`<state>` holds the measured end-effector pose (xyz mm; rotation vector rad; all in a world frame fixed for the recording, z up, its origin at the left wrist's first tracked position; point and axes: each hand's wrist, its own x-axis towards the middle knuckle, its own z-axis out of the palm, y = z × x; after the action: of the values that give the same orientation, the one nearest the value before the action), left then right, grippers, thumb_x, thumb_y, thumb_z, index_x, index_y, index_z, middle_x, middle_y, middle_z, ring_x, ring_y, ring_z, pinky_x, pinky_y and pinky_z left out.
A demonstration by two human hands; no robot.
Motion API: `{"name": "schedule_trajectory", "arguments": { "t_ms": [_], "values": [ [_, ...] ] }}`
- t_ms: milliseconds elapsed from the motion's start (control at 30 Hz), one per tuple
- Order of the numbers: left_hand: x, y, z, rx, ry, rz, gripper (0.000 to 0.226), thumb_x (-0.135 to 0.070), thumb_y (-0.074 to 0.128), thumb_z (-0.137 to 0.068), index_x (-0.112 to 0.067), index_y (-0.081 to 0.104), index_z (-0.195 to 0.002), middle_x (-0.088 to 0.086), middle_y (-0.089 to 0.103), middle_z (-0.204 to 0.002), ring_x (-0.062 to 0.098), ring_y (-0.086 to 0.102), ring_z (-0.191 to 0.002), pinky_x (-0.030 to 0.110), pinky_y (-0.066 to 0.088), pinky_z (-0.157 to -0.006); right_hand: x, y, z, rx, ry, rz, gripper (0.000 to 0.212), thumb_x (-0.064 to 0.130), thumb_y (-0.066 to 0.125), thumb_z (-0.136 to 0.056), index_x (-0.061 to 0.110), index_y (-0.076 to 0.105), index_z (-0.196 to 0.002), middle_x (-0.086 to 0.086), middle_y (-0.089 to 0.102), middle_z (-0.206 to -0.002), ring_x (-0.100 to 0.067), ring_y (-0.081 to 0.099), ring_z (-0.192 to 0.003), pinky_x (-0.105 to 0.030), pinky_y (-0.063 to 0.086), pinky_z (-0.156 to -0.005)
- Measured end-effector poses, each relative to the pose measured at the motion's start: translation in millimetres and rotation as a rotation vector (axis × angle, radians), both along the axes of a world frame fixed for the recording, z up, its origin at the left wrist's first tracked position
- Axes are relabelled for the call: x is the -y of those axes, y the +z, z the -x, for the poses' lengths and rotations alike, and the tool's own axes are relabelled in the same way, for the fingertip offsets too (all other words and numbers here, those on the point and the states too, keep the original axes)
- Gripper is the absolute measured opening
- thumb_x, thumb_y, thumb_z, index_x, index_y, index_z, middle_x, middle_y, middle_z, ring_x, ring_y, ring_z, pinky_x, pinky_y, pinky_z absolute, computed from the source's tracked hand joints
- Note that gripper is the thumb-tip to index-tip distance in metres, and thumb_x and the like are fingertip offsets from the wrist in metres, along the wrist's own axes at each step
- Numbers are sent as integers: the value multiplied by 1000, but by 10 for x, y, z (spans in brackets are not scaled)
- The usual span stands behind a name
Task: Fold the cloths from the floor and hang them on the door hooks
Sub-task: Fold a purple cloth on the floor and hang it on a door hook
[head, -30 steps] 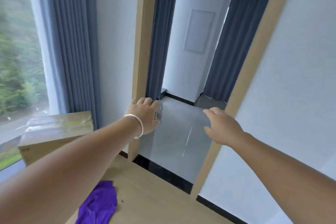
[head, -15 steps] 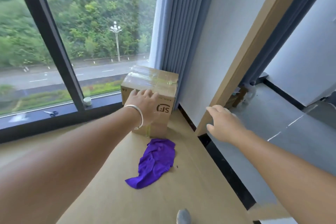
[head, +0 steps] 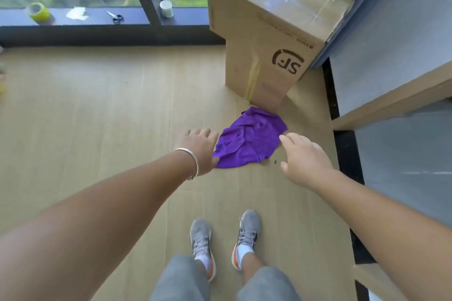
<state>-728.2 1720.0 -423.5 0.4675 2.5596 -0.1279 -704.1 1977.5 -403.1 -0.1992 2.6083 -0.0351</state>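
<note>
Crumpled purple cloth (head: 249,139) lies diagonally toward the box (head: 266,39); both hands' (head: 199,148) (head: 302,157) grips wide, empty.

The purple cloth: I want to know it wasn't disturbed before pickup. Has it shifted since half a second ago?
No. The purple cloth lies crumpled on the floor just in front of the cardboard box, as before; only the camera tilted down.

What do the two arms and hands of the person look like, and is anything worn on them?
Both forearms are bare, with no sleeve in view. The left hand has a thin silver bangle around the wrist. The right hand wears nothing visible: no ring, watch or glove. No rings show on the fingers of either hand.
</note>
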Motion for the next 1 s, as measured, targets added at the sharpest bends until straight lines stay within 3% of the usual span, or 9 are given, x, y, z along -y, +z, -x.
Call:
{"name": "schedule_trajectory", "arguments": {
  "t_ms": [400, 567, 700, 833, 933, 1000],
  "values": [
    [209, -3548, -35, 150, -58, -2, 52, -40, 48, -92, -16, 36, -136, 5, 47, -134, 26, 47, -122, 35, 37, -99, 204, -3422, 89, 187, 90, -47, 61, 28, 60, -81, 13, 37, -136, -8, 39, -138, -27, 38, -128, -39, 34, -101],
    [352, -4788, -42, 126, -24, 43, 68, -45, 48, -92, -13, 23, -147, 8, 38, -144, 26, 37, -133, 35, 31, -107, 367, -4617, 91, 220, 96, -41, 56, 29, 61, -82, 16, 40, -132, -6, 40, -131, -29, 42, -122, -39, 38, -94],
    [474, -5531, 118, 91, -14, 72, 79, -51, 47, -92, -11, 14, -152, 13, 20, -157, 28, 20, -144, 38, 21, -116, 436, -5351, 220, 207, 36, -78, 53, 29, 60, -83, 16, 39, -130, -8, 38, -132, -34, 44, -119, -43, 42, -90],
    [571, -6075, 442, 67, 88, -33, 68, -52, 36, -96, -14, 22, -150, 13, 24, -155, 30, 24, -142, 40, 24, -115, 456, -5880, 625, 55, 61, -84, 50, 25, 59, -84, 14, 41, -130, -9, 39, -135, -33, 41, -122, -44, 40, -90],
    [603, -6326, 684, 52, 68, -116, 48, -45, 33, -99, -17, 40, -138, 10, 42, -139, 30, 44, -125, 42, 40, -100, 513, -6146, 1052, -113, 138, -5, 42, 19, 56, -87, 10, 46, -127, -8, 45, -132, -30, 41, -122, -44, 41, -91],
    [637, -6445, 741, 42, 8, -124, 44, -51, 38, -96, -21, 46, -127, 4, 48, -126, 27, 52, -113, 38, 46, -86, 560, -6291, 1319, -133, 216, 72, 41, 16, 57, -88, 10, 48, -127, -7, 46, -131, -28, 41, -123, -43, 43, -93]
  ]
}}
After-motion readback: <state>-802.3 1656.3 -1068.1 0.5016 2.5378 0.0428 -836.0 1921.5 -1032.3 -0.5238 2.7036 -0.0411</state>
